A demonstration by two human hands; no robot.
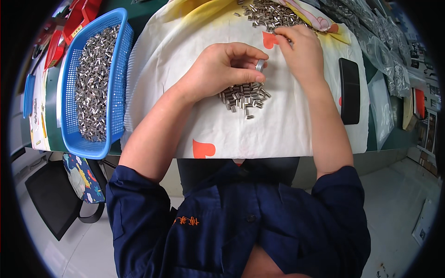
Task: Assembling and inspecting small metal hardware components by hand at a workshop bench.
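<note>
My left hand pinches a short silver ring-like metal piece between thumb and fingers. Just below it lies a small heap of short shiny metal cylinders on a white cloth. Farther off, my right hand reaches to the near edge of a larger pile of the same cylinders. Its thumb and fingertips are drawn together there; whatever they hold is too small to make out. A red heart printed on the cloth shows beside those fingertips.
On the left stands a blue perforated basket full of metal cylinders. A black phone lies on the cloth at the right. Beyond it are clear plastic bags with metal parts. Red bins sit at the far left, and a black chair stands below.
</note>
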